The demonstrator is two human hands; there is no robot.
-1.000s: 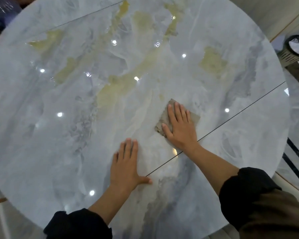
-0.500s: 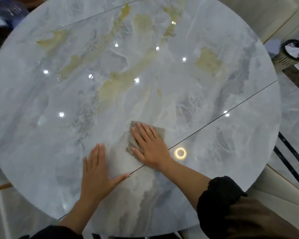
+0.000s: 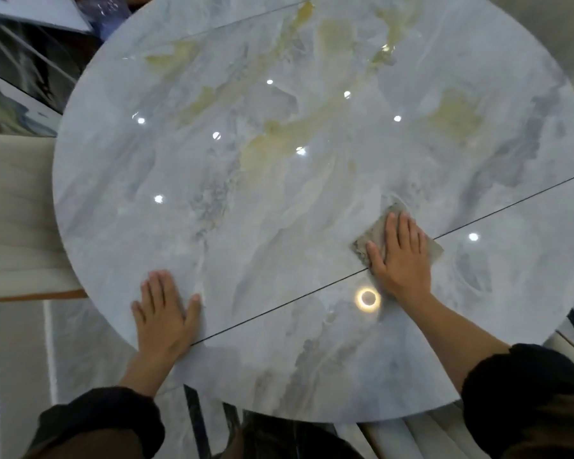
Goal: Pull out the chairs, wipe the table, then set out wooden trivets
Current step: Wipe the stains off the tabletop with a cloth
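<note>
1 round marble table (image 3: 279,226) fills most of the frame, w/ 2 thin seam lines (image 3: 279,306) across the top and 1 grey cloth (image 3: 375,235) lying flat right of center, over the lower seam. 2 hands: right hand (image 3: 403,260) is flat on the cloth, fingers straight & pressing it down, not curled round it; left hand (image 3: 166,314) is palm-down on bare tabletop at lower left, fingers straight, holding nothing. 1 cream chair (image 3: 14,210) at left edge, just beside the table rim.
</note>
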